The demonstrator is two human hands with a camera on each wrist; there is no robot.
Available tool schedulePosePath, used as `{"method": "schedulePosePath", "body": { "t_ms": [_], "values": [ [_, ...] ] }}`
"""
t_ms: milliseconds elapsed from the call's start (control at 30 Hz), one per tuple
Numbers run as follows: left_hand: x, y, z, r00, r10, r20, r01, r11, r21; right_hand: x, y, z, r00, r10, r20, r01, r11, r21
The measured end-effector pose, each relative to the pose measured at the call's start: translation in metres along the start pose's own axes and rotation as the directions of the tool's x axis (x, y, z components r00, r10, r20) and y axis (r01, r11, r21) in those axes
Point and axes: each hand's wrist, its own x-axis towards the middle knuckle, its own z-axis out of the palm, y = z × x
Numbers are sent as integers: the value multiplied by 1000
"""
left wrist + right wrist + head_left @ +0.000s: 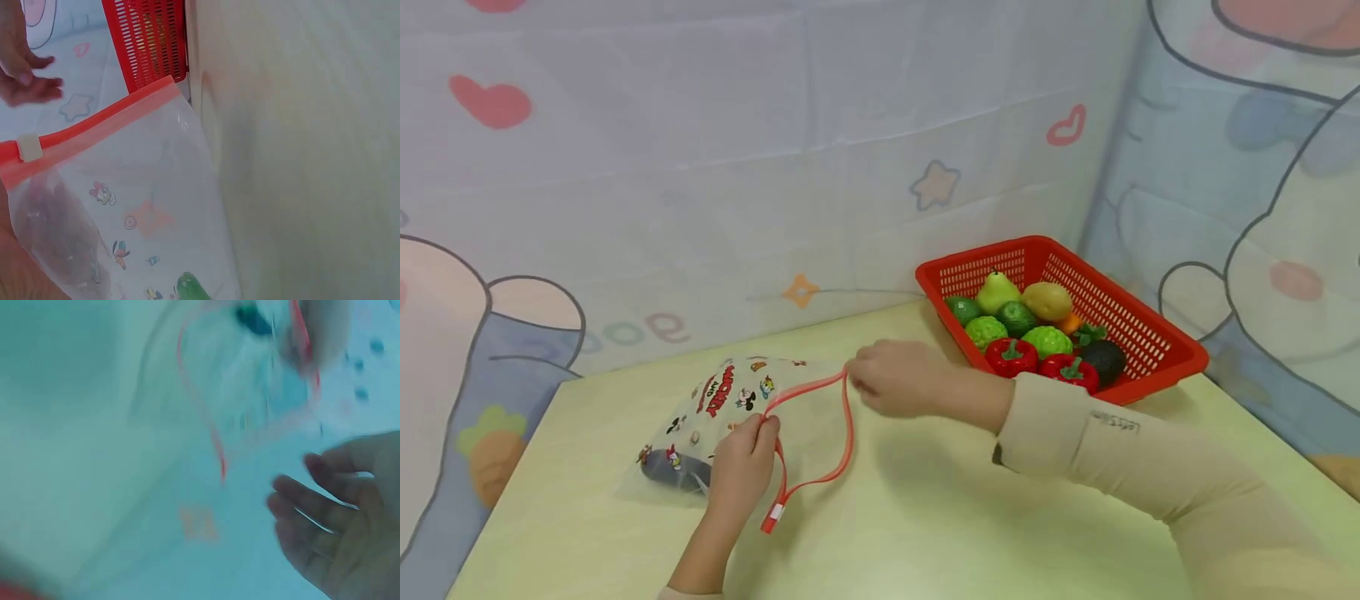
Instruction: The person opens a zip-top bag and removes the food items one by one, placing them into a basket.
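A clear zip bag [820, 417] with cartoon prints and a red zip edge lies tilted on the table, its mouth spread towards the right. My left hand [743, 467] pinches the near rim of the bag between thumb and fingers. A white slider [29, 147] sits on the red zip in the left wrist view. Through the film show a dark, long, rounded thing [673, 471] and a green tip [190, 287]. My right hand [337, 519] is beside the far corner of the mouth, its fingers loosely bent and holding nothing.
Right of the bag, a red basket [1157, 333] holds toy fruit and vegetables, including a pear [997, 292], a potato [1047, 302] and red peppers [1011, 357]. A printed cloth [700, 167] hangs behind the pale table [962, 533].
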Motion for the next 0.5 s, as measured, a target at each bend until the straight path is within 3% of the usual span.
{"method": "schedulePosePath", "body": {
  "t_ms": [100, 200, 267, 333, 400, 433, 500],
  "values": [
    [0, 1, -2, 1000, -6, -5, 6, 1000, 3, 20, -31, 26, 988, -90, 126, 102, 991, -87],
    [0, 5, -2, 1000, -5, -2, 5, 1000, -8, 41, -52, 55, 972, -152, 177, 185, 964, -191],
    [-1, 8, -2, 1000, -4, -5, 4, 1000, -19, 54, -60, 73, 966, -166, 200, 206, 958, -201],
    [-3, 12, -1, 1000, -4, -11, 4, 999, -33, 68, -65, 90, 960, -153, 237, 188, 973, -133],
    [-4, 15, 1, 1000, 1, -19, -2, 999, -45, 80, -67, 104, 952, -133, 275, 135, 991, 10],
    [-5, 16, 2, 1000, 7, -23, -8, 999, -49, 85, -68, 111, 951, -122, 284, 94, 990, 109],
    [-7, 18, 4, 999, 21, -26, -22, 998, -54, 91, -70, 118, 949, -108, 297, 47, 977, 206]
  ]
}}
